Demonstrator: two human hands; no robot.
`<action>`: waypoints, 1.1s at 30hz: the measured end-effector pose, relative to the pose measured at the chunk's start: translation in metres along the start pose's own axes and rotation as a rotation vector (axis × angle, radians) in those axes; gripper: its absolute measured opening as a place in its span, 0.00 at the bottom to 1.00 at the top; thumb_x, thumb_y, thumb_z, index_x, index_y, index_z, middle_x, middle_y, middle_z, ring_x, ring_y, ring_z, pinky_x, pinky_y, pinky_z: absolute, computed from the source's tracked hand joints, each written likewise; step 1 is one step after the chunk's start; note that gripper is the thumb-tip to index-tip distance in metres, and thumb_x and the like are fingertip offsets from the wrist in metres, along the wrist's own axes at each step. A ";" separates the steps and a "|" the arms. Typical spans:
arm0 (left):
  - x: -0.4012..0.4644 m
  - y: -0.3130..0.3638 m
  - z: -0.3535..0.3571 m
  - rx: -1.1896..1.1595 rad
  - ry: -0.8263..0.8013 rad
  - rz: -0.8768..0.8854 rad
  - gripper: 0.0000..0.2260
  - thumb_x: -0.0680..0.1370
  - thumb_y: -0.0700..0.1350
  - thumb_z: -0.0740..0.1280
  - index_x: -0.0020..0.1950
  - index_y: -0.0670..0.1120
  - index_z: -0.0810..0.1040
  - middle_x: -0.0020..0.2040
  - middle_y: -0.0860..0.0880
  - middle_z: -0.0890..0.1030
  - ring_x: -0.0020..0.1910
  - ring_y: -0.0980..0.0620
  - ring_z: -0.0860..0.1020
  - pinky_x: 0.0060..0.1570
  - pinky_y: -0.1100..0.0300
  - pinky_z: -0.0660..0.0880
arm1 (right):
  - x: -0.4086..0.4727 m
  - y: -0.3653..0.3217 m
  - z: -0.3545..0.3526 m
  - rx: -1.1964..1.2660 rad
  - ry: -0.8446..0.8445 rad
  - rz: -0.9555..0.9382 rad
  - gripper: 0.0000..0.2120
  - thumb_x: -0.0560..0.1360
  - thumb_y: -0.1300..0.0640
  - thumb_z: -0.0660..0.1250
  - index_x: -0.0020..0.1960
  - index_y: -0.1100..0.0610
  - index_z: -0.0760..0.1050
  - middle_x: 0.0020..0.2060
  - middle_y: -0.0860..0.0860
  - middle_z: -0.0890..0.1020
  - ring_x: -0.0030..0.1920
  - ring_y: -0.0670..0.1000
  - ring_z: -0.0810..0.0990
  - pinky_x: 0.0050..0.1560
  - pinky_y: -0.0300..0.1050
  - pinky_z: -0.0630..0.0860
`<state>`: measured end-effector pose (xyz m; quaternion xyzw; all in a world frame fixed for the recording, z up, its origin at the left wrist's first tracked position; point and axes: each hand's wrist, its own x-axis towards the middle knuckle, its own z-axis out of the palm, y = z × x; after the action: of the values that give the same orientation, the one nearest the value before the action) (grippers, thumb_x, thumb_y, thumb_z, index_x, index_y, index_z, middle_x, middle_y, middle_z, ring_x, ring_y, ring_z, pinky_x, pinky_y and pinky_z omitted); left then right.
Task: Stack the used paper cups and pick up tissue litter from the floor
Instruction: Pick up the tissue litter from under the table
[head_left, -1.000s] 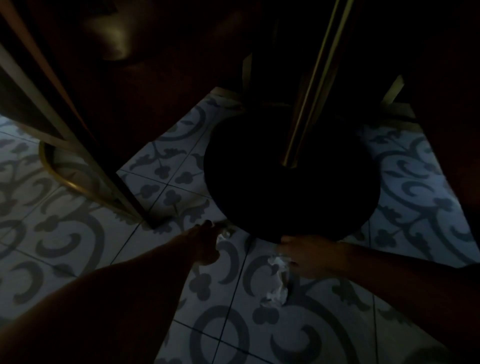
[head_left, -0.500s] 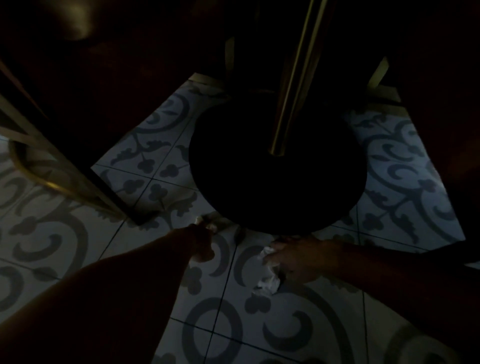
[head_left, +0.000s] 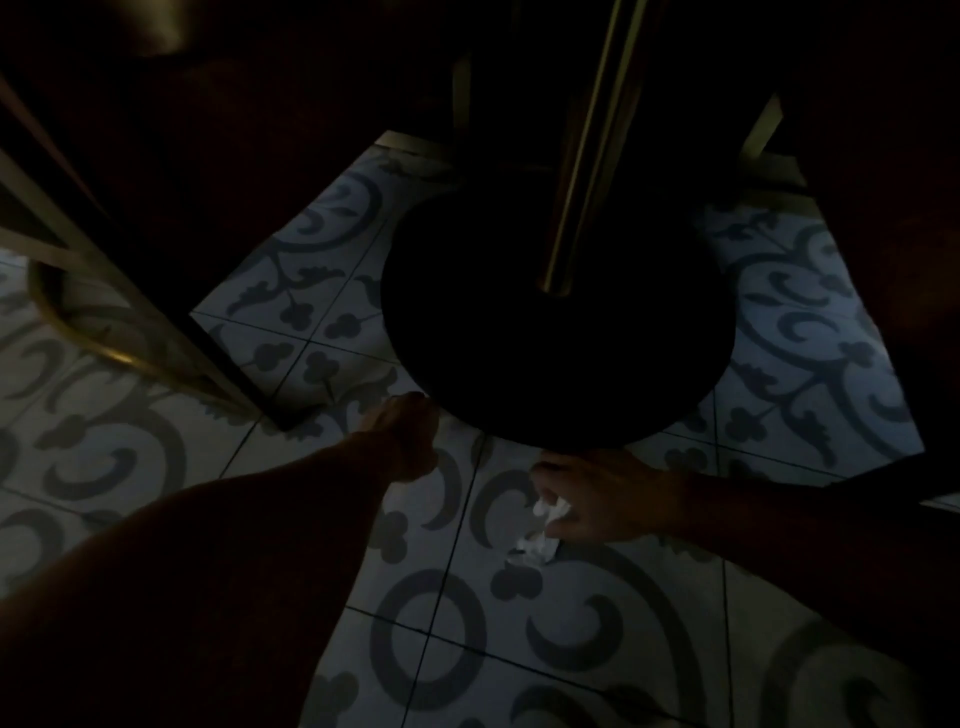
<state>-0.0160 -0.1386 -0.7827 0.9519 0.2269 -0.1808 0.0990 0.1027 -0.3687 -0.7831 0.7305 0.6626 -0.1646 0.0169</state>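
It is very dark under a table, above a patterned tile floor. My right hand pinches a crumpled white tissue, whose lower end hangs down to the tile. My left hand is curled into a fist just in front of the round table base. The small tissue scrap that lay at its fingertips no longer shows and seems closed inside the fist. No paper cups are in view.
A round black table base with a brass pole stands just beyond both hands. A brass chair frame reaches the floor at the left. Dark furniture closes in at the top and right.
My left hand closed over the small tissue scrap, which is now out of sight. My right hand gathered the larger tissue up, so less of it trails on the tile.
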 end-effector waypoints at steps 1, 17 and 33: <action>-0.001 0.000 0.000 -0.014 0.015 0.000 0.19 0.73 0.45 0.69 0.63 0.45 0.73 0.64 0.45 0.74 0.62 0.44 0.73 0.59 0.52 0.73 | -0.002 -0.004 0.001 -0.037 0.020 -0.025 0.17 0.68 0.40 0.68 0.46 0.51 0.70 0.45 0.48 0.78 0.43 0.50 0.79 0.36 0.39 0.66; 0.002 0.006 0.004 -0.103 -0.090 0.022 0.11 0.75 0.44 0.66 0.57 0.48 0.78 0.56 0.46 0.79 0.53 0.46 0.78 0.48 0.56 0.74 | 0.002 -0.031 0.018 -0.176 -0.200 -0.146 0.21 0.73 0.57 0.68 0.63 0.56 0.66 0.56 0.55 0.75 0.46 0.56 0.79 0.41 0.47 0.74; 0.002 0.010 -0.001 -0.039 -0.140 0.036 0.09 0.78 0.46 0.63 0.56 0.46 0.77 0.54 0.46 0.79 0.49 0.48 0.77 0.44 0.57 0.70 | -0.001 -0.038 0.025 -0.223 -0.417 -0.194 0.27 0.79 0.55 0.63 0.75 0.52 0.59 0.77 0.55 0.55 0.74 0.59 0.55 0.74 0.57 0.56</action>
<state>-0.0091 -0.1462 -0.7820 0.9386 0.2059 -0.2408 0.1366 0.0599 -0.3710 -0.7989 0.6072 0.7259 -0.2385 0.2177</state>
